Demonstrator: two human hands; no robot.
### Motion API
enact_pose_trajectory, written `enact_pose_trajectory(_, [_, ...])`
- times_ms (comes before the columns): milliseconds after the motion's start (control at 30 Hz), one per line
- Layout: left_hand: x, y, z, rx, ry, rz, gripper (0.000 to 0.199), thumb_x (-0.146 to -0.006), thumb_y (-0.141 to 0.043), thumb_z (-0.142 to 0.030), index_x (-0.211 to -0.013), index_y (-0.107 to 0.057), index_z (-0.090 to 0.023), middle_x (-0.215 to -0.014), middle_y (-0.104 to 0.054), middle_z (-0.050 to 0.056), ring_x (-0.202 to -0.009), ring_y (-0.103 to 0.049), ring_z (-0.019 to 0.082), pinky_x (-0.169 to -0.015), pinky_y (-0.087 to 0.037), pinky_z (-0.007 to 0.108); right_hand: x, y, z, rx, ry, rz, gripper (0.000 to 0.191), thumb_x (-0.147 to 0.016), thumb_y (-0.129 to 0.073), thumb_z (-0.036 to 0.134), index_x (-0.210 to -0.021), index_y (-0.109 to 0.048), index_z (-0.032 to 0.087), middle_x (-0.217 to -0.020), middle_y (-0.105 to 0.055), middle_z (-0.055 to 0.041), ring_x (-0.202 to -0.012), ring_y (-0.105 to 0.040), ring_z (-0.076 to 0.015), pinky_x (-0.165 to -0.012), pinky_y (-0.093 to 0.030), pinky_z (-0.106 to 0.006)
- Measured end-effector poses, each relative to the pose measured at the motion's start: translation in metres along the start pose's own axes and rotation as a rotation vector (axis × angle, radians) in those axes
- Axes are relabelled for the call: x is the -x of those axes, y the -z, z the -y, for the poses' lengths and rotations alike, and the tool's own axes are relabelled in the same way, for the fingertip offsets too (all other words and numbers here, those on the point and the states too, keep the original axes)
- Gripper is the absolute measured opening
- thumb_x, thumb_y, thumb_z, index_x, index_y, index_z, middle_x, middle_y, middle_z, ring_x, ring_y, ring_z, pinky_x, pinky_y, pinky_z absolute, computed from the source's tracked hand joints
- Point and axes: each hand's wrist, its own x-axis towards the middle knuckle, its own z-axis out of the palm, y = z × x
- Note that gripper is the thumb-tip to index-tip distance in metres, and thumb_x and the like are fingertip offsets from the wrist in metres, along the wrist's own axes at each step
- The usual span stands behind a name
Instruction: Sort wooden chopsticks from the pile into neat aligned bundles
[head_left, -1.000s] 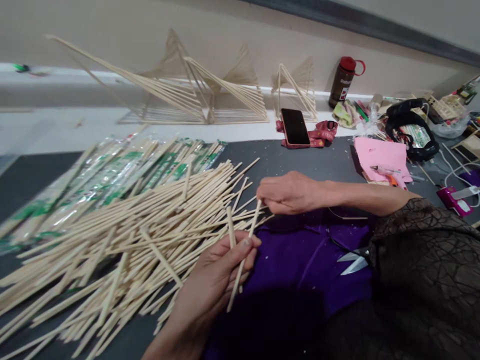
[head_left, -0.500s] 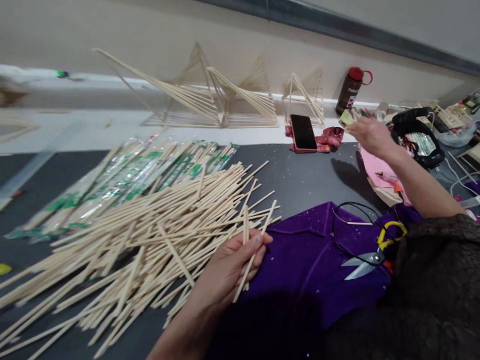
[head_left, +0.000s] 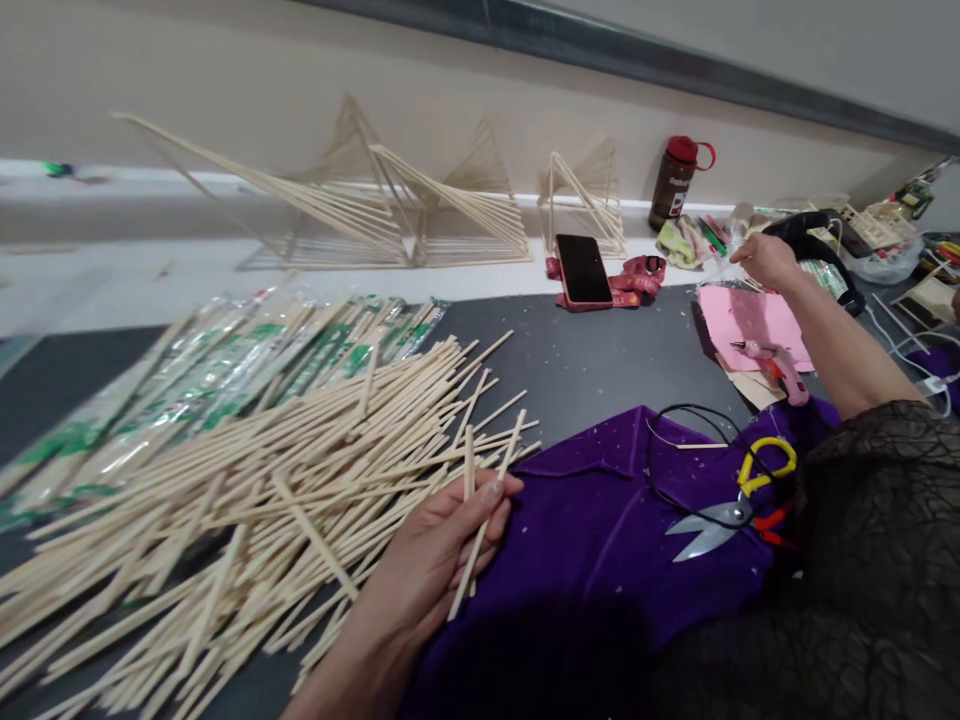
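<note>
Two pale wooden sticks (head_left: 487, 528) are pinched between thumb and fingers of my left hand (head_left: 457, 530), one slanting across the other. Below and left of it spreads a big loose pile of sticks (head_left: 330, 450). My right hand (head_left: 769, 262) reaches out at the right, fingers closed on a piece of clear plastic (head_left: 724, 270) above a pink sheet (head_left: 750, 318). A pink glue gun (head_left: 776, 365) lies on that sheet. Yellow-handled scissors (head_left: 739, 512) rest on purple cloth (head_left: 592, 510).
Stick structures (head_left: 465, 210) stand by the wall. A phone (head_left: 583, 270) lies on a red lanyard (head_left: 637, 283) near a dark bottle (head_left: 673, 185). Plastic-wrapped stick bundles (head_left: 202, 380) are at the left. Black headphones (head_left: 847, 290) and a cable sit at the right.
My right hand has moved right, away from the yellow-green cloth, which now lies by the bottle; clear plastic is now at its fingers. My left hand still holds the sticks. The view has shifted slightly.
</note>
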Motion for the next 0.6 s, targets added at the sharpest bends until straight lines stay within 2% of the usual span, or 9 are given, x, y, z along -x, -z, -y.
enact_pose_trajectory(67, [-0.002, 0.002, 0.001, 0.006, 0.0, 0.0, 0.052, -0.049, -0.09, -0.052, -0.076, -0.064, -0.015, -0.045, -0.048, -0.007, -0.035, -0.028, -0.001, -0.035, -0.019, 0.01, 0.001, 0.001, -0.001, -0.004, 0.003, -0.003, 0.036, -0.087, -0.05, 0.008, -0.114, -0.074, 0.015, -0.127, -0.064, -0.011, -0.104, -0.057, -0.0124, -0.08, -0.034, -0.023])
enact_pose_trajectory(100, [-0.002, 0.002, 0.002, 0.013, -0.003, -0.001, 0.053, -0.049, -0.09, -0.052, -0.076, -0.063, -0.015, -0.045, -0.048, -0.007, -0.034, -0.028, -0.001, -0.034, -0.018, 0.01, 0.003, 0.002, -0.001, 0.001, -0.012, -0.008, 0.034, -0.086, -0.053, 0.009, -0.112, -0.075, 0.016, -0.124, -0.066, -0.0103, -0.101, -0.057, -0.0115, -0.077, -0.033, -0.024])
enact_pose_trajectory(233, [0.0, 0.001, 0.004, 0.054, -0.035, 0.016, 0.051, -0.052, -0.088, -0.051, -0.077, -0.062, -0.015, -0.045, -0.048, -0.008, -0.034, -0.026, -0.001, -0.034, -0.016, 0.011, 0.01, 0.011, 0.012, 0.049, -0.058, -0.066, 0.029, -0.088, -0.058, 0.019, -0.109, -0.075, 0.011, -0.113, -0.07, -0.0197, -0.093, -0.059, -0.0163, -0.068, -0.029, -0.032])
enact_pose_trajectory(300, [0.001, -0.001, 0.003, 0.076, -0.06, 0.04, 0.048, -0.055, -0.087, -0.049, -0.078, -0.062, -0.015, -0.046, -0.048, -0.008, -0.033, -0.025, -0.001, -0.034, -0.015, 0.011, 0.017, 0.017, 0.031, 0.055, -0.04, -0.118, 0.032, -0.09, -0.058, 0.027, -0.106, -0.074, 0.005, -0.108, -0.069, -0.0259, -0.089, -0.059, -0.0182, -0.065, -0.027, -0.035])
enact_pose_trajectory(367, [0.002, -0.004, 0.003, 0.102, -0.098, 0.053, 0.045, -0.058, -0.084, -0.048, -0.079, -0.063, -0.014, -0.048, -0.05, -0.007, -0.034, -0.024, -0.001, -0.033, -0.014, 0.012, 0.031, 0.021, 0.061, -0.063, 0.027, -0.184, 0.037, -0.089, -0.061, 0.038, -0.093, -0.076, 0.004, -0.092, -0.071, -0.0227, -0.074, -0.056, -0.0134, -0.063, -0.028, -0.034])
enact_pose_trajectory(400, [0.001, -0.004, 0.002, 0.112, -0.115, 0.054, 0.043, -0.06, -0.083, -0.047, -0.079, -0.063, -0.014, -0.049, -0.051, -0.007, -0.034, -0.024, -0.001, -0.033, -0.014, 0.013, 0.043, 0.022, 0.081, -0.217, 0.105, -0.152, 0.037, -0.091, -0.058, 0.037, -0.09, -0.075, 0.005, -0.082, -0.071, -0.0181, -0.064, -0.052, -0.01, -0.06, -0.03, -0.032])
enact_pose_trajectory(467, [0.0, -0.004, 0.003, 0.13, -0.142, 0.04, 0.041, -0.062, -0.081, -0.046, -0.079, -0.063, -0.014, -0.051, -0.051, -0.007, -0.033, -0.023, -0.001, -0.033, -0.012, 0.013, 0.076, 0.023, 0.125, -0.573, 0.295, 0.073, 0.035, -0.09, -0.058, 0.037, -0.086, -0.073, 0.006, -0.069, -0.066, -0.0105, -0.053, -0.047, -0.0067, -0.055, -0.034, -0.027])
enact_pose_trajectory(567, [-0.001, -0.003, 0.004, 0.143, -0.166, -0.004, 0.038, -0.064, -0.08, -0.045, -0.08, -0.063, -0.015, -0.051, -0.05, -0.007, -0.033, -0.023, -0.001, -0.033, -0.011, 0.014, 0.135, 0.017, 0.195, -0.946, 0.56, 0.622, 0.024, -0.087, -0.059, 0.032, -0.094, -0.072, 0.013, -0.075, -0.066, -0.0033, -0.053, -0.054, -0.0057, -0.052, -0.039, -0.021])
enact_pose_trajectory(600, [-0.001, -0.003, 0.005, 0.142, -0.178, -0.021, 0.039, -0.064, -0.08, -0.045, -0.08, -0.063, -0.015, -0.051, -0.05, -0.007, -0.033, -0.023, -0.001, -0.033, -0.011, 0.015, 0.151, 0.014, 0.216, -1.028, 0.596, 0.738, 0.024, -0.087, -0.059, 0.033, -0.097, -0.071, 0.015, -0.078, -0.067, -0.0018, -0.053, -0.054, -0.005, -0.049, -0.036, -0.019])
